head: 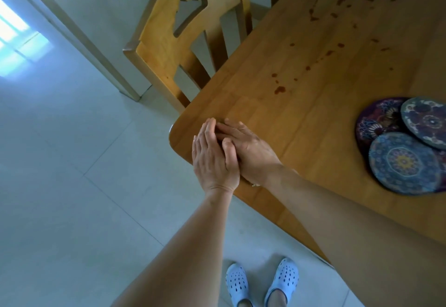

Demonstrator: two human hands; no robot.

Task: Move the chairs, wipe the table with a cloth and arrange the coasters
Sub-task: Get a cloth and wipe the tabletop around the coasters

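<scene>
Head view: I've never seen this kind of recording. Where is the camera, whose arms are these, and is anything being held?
There is no machine here. The one picture comes from a camera worn on a person's head, looking down, so the arms are the wearer's own. The left hand and right hand are pressed together, fingers straight, over the corner of the wooden table; they hold nothing. On the table are dark stains and overlapping round patterned coasters. A wooden chair stands close against the table's edge. No cloth is in view.
</scene>
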